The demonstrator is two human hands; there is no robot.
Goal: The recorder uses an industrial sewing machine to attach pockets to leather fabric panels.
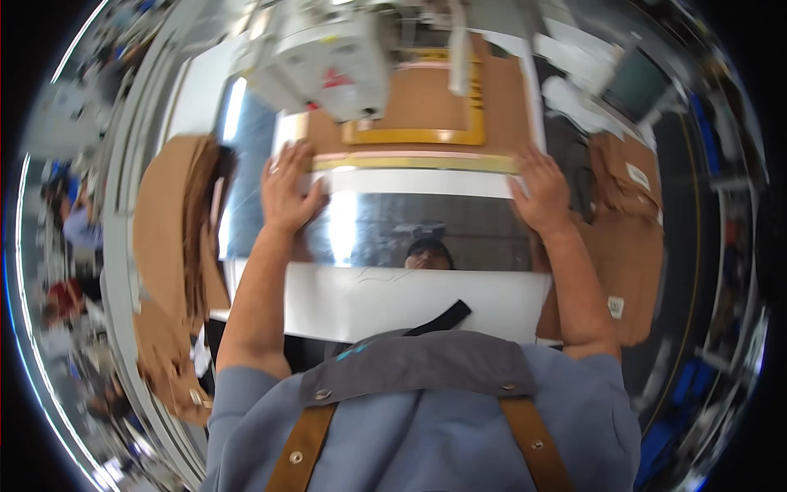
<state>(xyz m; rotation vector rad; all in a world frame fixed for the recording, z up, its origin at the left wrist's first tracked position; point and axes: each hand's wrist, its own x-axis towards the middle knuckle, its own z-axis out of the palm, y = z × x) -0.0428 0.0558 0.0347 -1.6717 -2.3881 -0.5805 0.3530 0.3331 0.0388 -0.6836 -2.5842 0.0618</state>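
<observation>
Unclenched, fingers extended, your left hand (291, 187) and right hand (543, 190) flank the near edge of a flat brown panel (504, 102) just ahead; a shiny silver metal plate (459, 217) spreads between your forearms.

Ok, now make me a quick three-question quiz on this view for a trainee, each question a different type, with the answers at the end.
1. True or false: the monitor stands on the person's right.

2. What colour is the frame seen over the brown panel?
A. Blue
B. Yellow
C. Green

3. Which of the person's hands is nearer the machine head in this picture?

Key:
1. True.
2. B.
3. The left hand, beside the left end of the pale yellow strip.
</observation>
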